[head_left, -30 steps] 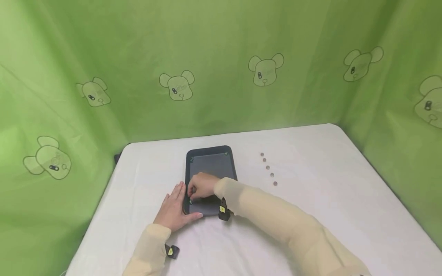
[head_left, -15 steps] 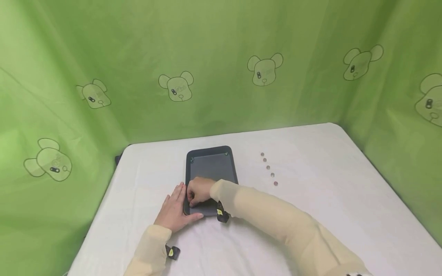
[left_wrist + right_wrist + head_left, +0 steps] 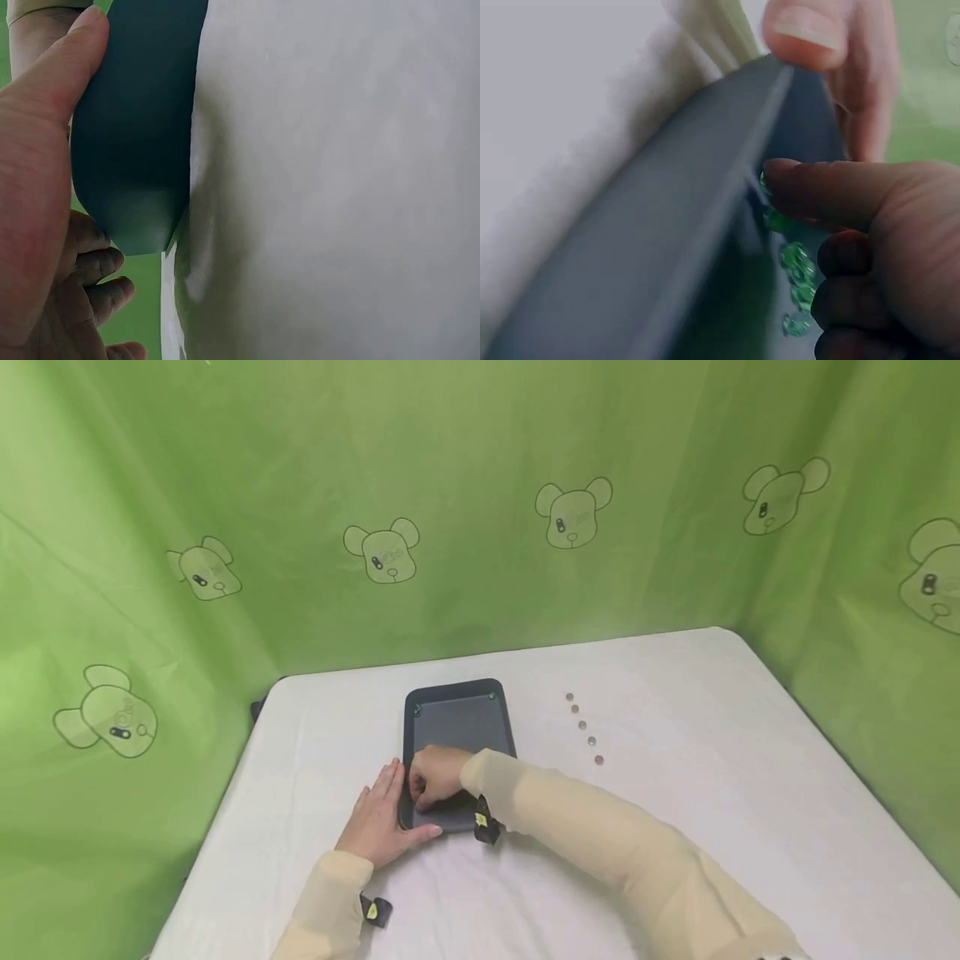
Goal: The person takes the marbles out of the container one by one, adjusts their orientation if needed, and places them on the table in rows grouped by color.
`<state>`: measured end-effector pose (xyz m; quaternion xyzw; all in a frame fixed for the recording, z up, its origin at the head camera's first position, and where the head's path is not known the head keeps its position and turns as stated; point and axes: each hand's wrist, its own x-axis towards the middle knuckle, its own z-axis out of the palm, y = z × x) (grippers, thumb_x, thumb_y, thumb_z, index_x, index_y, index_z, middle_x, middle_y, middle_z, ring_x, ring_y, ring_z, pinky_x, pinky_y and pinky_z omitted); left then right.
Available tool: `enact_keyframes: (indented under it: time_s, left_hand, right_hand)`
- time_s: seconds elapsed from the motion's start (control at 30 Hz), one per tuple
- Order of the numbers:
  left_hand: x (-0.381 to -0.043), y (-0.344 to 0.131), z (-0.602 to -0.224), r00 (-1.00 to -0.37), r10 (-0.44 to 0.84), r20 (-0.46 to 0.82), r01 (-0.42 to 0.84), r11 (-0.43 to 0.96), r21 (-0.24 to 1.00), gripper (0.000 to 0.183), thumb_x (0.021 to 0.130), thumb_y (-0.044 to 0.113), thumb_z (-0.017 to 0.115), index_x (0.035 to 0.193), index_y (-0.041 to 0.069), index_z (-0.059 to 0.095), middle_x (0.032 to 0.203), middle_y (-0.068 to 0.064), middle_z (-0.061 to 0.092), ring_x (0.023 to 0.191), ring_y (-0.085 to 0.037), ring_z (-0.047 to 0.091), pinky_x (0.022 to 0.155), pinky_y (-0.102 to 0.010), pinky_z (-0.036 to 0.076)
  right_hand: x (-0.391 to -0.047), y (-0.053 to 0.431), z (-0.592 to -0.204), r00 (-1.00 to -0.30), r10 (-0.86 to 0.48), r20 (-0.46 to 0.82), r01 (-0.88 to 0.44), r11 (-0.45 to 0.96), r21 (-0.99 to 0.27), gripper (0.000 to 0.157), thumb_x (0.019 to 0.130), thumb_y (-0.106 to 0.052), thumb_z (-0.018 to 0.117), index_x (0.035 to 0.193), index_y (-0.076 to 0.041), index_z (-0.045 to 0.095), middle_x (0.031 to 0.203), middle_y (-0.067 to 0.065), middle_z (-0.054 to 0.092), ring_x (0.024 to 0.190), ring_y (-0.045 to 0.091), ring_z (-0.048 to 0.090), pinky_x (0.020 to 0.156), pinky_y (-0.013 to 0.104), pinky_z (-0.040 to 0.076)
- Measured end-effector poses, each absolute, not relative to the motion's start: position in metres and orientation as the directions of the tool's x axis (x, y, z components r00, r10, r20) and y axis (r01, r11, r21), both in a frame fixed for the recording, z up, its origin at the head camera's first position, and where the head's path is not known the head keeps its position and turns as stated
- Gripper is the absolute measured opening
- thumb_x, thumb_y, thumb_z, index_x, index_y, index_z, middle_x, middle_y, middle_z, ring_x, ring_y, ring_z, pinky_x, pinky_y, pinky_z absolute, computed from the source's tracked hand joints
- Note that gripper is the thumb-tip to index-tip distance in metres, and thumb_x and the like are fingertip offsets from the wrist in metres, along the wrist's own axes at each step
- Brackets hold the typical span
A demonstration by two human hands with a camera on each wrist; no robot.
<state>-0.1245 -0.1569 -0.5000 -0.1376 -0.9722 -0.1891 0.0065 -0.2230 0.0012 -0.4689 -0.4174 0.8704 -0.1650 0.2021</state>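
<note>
A dark grey rectangular tray (image 3: pixel 459 724) lies on the table in the head view. My left hand (image 3: pixel 378 827) rests against its near left corner, fingers straight along the left side and thumb at the near edge; the left wrist view shows that thumb (image 3: pixel 64 71) on the tray wall. Inside the tray, my right hand (image 3: pixel 441 772) is by the left wall with curled fingers. In the right wrist view its thumb and fingertips pinch a clear green glass bead (image 3: pixel 763 180), mostly hidden, in the corner. Several more green beads (image 3: pixel 799 270) lie in a row beside the fingers.
Small green pieces sit in the tray's far left corner (image 3: pixel 417 709) and far right corner (image 3: pixel 492 697). To the right of the tray, several small round discs (image 3: pixel 582 725) form a slanting line on the white tablecloth (image 3: pixel 697 735). Green curtains (image 3: pixel 480 593) enclose the table.
My right hand has moved slightly nearer to me along the tray's left wall and now covers the green bead that showed at the near left. My left hand has stayed put.
</note>
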Motion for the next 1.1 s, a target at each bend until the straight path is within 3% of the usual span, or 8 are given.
enact_keyframes:
  time_s: [0.23,0.67,0.9,1.1]
  left_hand:
    - [-0.126,-0.156,-0.501,-0.966,0.252,0.061,0.256,0.892,0.373,0.119,0.071,0.075,0.065,0.152,0.001,0.018,0.159,-0.012,0.018,0.145,-0.027,0.019,0.114,-0.056,0.020]
    - [-0.125,-0.155,-0.499,-0.973,0.228,0.038,0.225,0.892,0.392,0.119,0.070,0.072,0.068,0.153,0.003,0.017,0.159,-0.011,0.018,0.145,-0.027,0.018,0.116,-0.053,0.019]
    - [-0.126,-0.156,-0.498,-0.974,0.226,0.027,0.220,0.900,0.376,0.120,0.070,0.075,0.066,0.153,0.004,0.016,0.159,-0.010,0.016,0.146,-0.026,0.017,0.116,-0.051,0.018]
    - [-0.126,-0.157,-0.499,-0.972,0.231,0.043,0.230,0.896,0.379,0.120,0.069,0.075,0.066,0.153,0.004,0.017,0.159,-0.010,0.018,0.145,-0.027,0.018,0.116,-0.052,0.019]
  right_hand:
    - [-0.241,0.028,-0.452,-0.591,-0.797,-0.122,-0.651,0.561,-0.512,0.009,0.081,-0.027,0.077,0.088,-0.022,0.075,0.077,-0.017,0.066,0.067,0.000,0.059,0.064,0.016,0.051]
    - [-0.281,0.126,-0.428,-0.786,-0.614,-0.076,-0.441,0.642,-0.627,0.018,0.088,-0.026,0.072,0.103,-0.017,0.074,0.068,-0.003,0.059,0.058,0.010,0.048,0.056,0.026,0.046]
    - [-0.297,0.176,-0.435,-0.880,-0.470,-0.072,-0.323,0.703,-0.634,0.023,0.088,-0.032,0.070,0.105,-0.017,0.074,0.075,0.001,0.060,0.069,0.018,0.053,0.065,0.032,0.046]
    - [-0.307,0.207,-0.455,-0.931,-0.357,-0.075,-0.240,0.754,-0.611,0.026,0.090,-0.034,0.067,0.108,-0.016,0.073,0.095,0.004,0.064,0.087,0.021,0.055,0.079,0.038,0.046]
